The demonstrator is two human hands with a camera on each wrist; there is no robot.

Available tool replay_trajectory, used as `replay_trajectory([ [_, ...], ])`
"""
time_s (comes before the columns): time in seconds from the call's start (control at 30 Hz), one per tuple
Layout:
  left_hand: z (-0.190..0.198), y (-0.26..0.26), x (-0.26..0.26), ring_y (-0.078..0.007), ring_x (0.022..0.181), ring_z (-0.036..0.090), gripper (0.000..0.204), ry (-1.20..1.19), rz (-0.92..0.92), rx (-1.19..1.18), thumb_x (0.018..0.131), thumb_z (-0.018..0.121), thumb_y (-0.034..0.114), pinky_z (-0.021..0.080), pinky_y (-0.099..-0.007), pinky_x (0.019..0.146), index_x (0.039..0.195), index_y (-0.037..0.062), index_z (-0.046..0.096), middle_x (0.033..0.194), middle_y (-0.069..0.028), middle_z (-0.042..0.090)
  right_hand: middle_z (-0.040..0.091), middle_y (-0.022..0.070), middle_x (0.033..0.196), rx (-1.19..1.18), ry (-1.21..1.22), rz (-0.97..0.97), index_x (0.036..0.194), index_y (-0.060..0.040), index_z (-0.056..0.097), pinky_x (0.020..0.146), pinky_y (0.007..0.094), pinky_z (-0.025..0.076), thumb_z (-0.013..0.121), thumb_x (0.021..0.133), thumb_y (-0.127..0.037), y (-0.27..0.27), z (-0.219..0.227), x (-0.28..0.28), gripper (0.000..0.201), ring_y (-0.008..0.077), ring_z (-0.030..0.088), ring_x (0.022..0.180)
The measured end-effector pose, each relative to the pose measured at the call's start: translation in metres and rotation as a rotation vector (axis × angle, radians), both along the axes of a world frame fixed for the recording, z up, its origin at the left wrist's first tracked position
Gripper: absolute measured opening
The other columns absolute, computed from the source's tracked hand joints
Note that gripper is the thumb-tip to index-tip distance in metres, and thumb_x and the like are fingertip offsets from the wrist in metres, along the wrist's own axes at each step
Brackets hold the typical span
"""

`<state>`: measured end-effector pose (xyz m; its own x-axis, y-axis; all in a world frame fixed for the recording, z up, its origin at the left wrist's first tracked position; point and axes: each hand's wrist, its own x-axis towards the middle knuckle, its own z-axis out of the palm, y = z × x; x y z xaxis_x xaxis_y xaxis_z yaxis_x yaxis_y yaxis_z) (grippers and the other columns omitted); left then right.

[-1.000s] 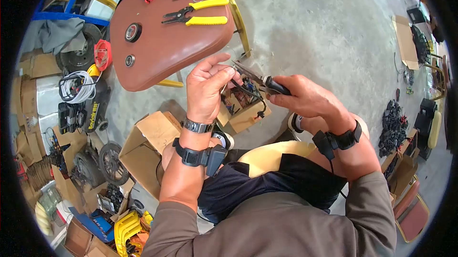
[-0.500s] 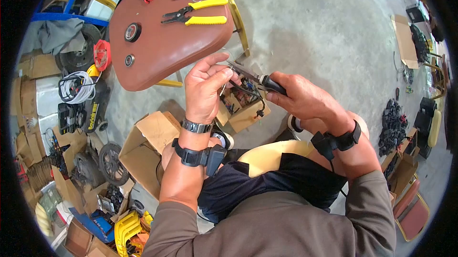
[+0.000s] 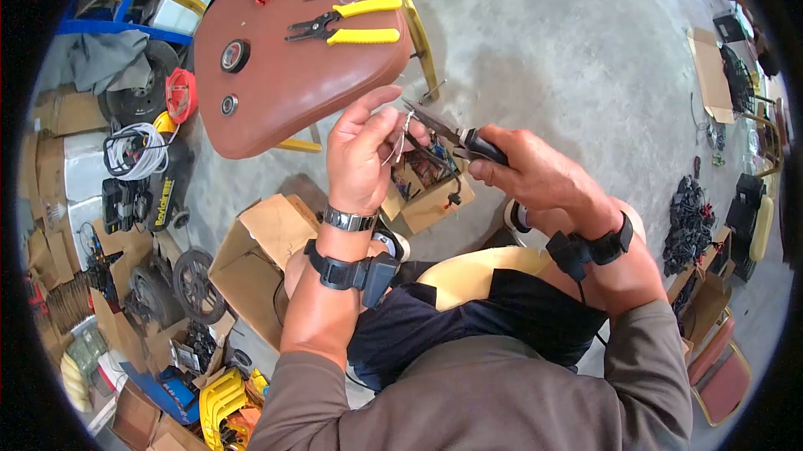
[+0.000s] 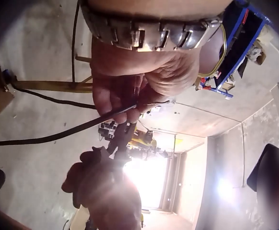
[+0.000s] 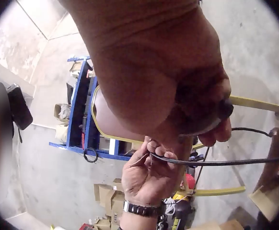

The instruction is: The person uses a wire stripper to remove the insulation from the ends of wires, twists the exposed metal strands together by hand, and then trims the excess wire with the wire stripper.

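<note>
Left hand [image 3: 361, 158] pinches a thin wire [image 3: 400, 138] between curled fingers, near the brown chair seat [image 3: 284, 74]. Right hand [image 3: 535, 173] grips black-handled pliers [image 3: 456, 137], their tip at the wire.

Left hand [image 3: 361, 158] raised in front of torso, back toward the head camera, index finger extended upward, remaining fingers curled inward in a pinch. Left forearm near vertical, wrist straight. Right hand [image 3: 535, 173] level with the left, just beside it, fingers wrapped in a closed grip, knuckles up. Right forearm angled in from the right, elbow bent.
</note>
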<state>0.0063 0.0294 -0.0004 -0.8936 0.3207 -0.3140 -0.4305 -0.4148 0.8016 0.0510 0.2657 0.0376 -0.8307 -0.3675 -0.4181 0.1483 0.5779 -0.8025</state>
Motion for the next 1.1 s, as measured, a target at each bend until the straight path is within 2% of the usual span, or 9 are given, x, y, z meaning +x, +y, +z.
replay_trajectory([
  [0.13,-0.001,0.005,0.000,-0.0331,0.094,0.068,0.032,0.000,0.016,0.234,0.094,0.051,0.008,0.056,-0.0459,0.089,0.125,0.0009,0.058,0.098,-0.0216,0.069,0.063,0.0203,0.079,-0.105,-0.032,-0.103,0.107,0.0016,0.059,0.068,0.0432,0.048,0.065,0.094,-0.024,0.000,0.002,-0.002,0.030,0.0322,0.061,0.073],
  [0.17,-0.007,0.005,0.001,-0.0329,0.098,0.067,0.031,0.010,-0.018,0.258,0.092,0.052,0.003,0.055,-0.0458,0.091,0.122,0.0003,0.059,0.101,-0.0220,0.068,0.063,0.0194,0.077,-0.118,-0.043,-0.124,0.106,0.0018,0.059,0.067,0.0426,0.047,0.065,0.094,-0.024,0.000,0.001,-0.003,0.030,0.0301,0.060,0.071],
  [0.27,-0.013,0.011,0.007,-0.0325,0.099,0.068,0.028,0.164,-0.074,0.092,0.091,0.055,-0.001,0.055,-0.0451,0.091,0.118,-0.0002,0.061,0.100,-0.0209,0.068,0.061,0.0181,0.076,-0.128,-0.028,-0.150,0.105,0.0023,0.058,0.066,0.0419,0.046,0.065,0.095,-0.025,-0.001,-0.004,-0.004,0.030,0.0269,0.057,0.069],
  [0.3,-0.011,0.016,0.009,-0.0296,0.092,0.068,0.021,0.162,-0.021,0.074,0.092,0.061,0.003,0.056,-0.0406,0.085,0.113,-0.0007,0.062,0.095,-0.0179,0.068,0.061,0.0187,0.076,-0.132,-0.032,-0.154,0.105,0.0026,0.058,0.066,0.0421,0.047,0.065,0.095,-0.025,-0.001,-0.006,-0.004,0.030,0.0277,0.058,0.069],
  [0.4,-0.015,0.013,0.008,-0.0253,0.079,0.066,0.022,0.164,0.009,-0.013,0.095,0.064,0.012,0.054,-0.0367,0.074,0.112,-0.0012,0.062,0.086,-0.0140,0.066,0.062,0.0204,0.077,-0.117,-0.033,-0.152,0.104,0.0032,0.058,0.067,0.0427,0.047,0.064,0.094,-0.025,-0.004,-0.005,-0.004,0.030,0.0303,0.061,0.071],
  [0.6,-0.011,0.018,0.007,-0.0201,0.062,0.057,0.020,0.097,0.121,-0.025,0.095,0.067,0.014,0.048,-0.0320,0.057,0.107,-0.0013,0.064,0.075,-0.0094,0.063,0.064,0.0219,0.077,-0.067,-0.024,-0.108,0.103,0.0037,0.059,0.068,0.0433,0.048,0.065,0.094,-0.027,-0.008,0.003,-0.005,0.033,0.0333,0.064,0.073],
  [0.7,-0.013,0.015,0.004,-0.0168,0.058,0.054,0.017,0.146,0.137,-0.028,0.093,0.068,0.012,0.043,-0.0282,0.052,0.104,-0.0008,0.066,0.072,-0.0083,0.062,0.064,0.0210,0.076,-0.082,-0.045,-0.089,0.104,0.0036,0.060,0.067,0.0424,0.048,0.065,0.094,-0.029,-0.005,0.006,-0.005,0.034,0.0302,0.063,0.071],
  [0.8,-0.012,0.012,0.003,-0.0092,0.059,0.057,0.015,0.181,0.148,-0.089,0.091,0.072,0.010,0.043,-0.0214,0.052,0.101,-0.0005,0.068,0.073,-0.0046,0.066,0.064,0.0197,0.075,-0.083,-0.093,-0.068,0.105,0.0032,0.062,0.066,0.0415,0.048,0.066,0.093,-0.030,-0.001,0.007,-0.006,0.035,0.0267,0.062,0.069],
  [1.1,-0.001,0.012,0.004,-0.0059,0.059,0.056,0.014,0.240,0.113,-0.371,0.089,0.074,0.011,0.042,-0.0200,0.051,0.098,0.0011,0.070,0.070,-0.0017,0.065,0.064,0.0191,0.079,-0.187,-0.158,-0.074,0.107,0.0022,0.062,0.068,0.0409,0.048,0.064,0.095,-0.030,0.005,0.011,-0.004,0.035,0.0262,0.063,0.074],
])
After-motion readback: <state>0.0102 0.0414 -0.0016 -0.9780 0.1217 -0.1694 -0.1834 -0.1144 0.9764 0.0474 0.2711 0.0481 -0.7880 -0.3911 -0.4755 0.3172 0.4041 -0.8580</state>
